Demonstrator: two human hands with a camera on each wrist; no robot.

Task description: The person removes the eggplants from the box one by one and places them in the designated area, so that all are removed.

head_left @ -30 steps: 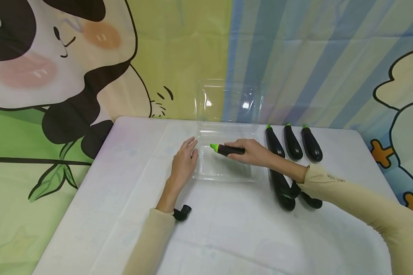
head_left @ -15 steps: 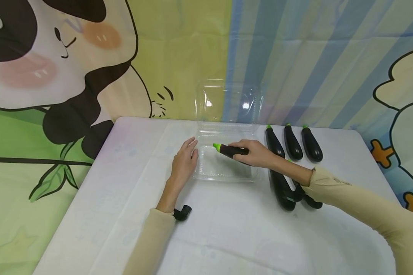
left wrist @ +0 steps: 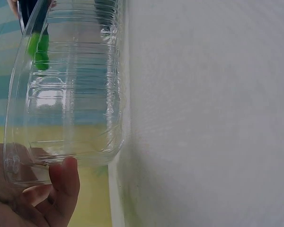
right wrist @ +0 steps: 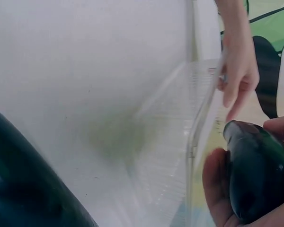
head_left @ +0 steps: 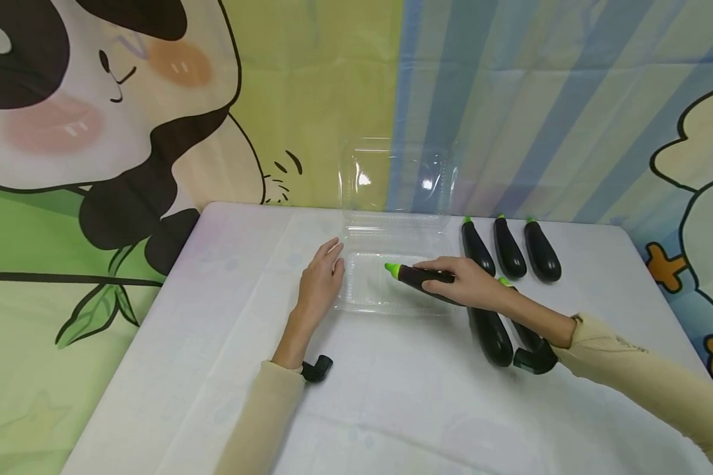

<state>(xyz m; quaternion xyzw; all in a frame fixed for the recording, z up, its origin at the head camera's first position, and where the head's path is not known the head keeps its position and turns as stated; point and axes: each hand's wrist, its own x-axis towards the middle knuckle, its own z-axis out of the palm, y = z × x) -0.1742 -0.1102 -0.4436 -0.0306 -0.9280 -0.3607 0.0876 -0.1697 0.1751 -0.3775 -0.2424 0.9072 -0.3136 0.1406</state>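
Observation:
My right hand (head_left: 463,284) grips a dark eggplant (head_left: 418,277) with a bright green stem end. In the head view the stem end points left, over the base of a clear plastic clamshell container (head_left: 362,305). The right wrist view shows the eggplant's (right wrist: 255,175) rounded end close up, with fingers and thumb around it. At the container's left side rests my left hand (head_left: 319,280), its fingers extended. In the left wrist view that hand's fingertip (left wrist: 66,171) is right at the container's wall (left wrist: 75,113). The container's lid (head_left: 398,175) stands raised at the back.
Several more eggplants lie right of the container: three at the back, including the far right eggplant (head_left: 542,252), and others nearer, such as the front eggplant (head_left: 492,338), partly behind my right arm. A white cloth covers the table (head_left: 392,396). Behind hangs a printed curtain (head_left: 321,79).
My right hand has moved right and slightly nearer with the eggplant, whose stem end has shifted from the container's left part toward its middle. The left hand stays at the container's side.

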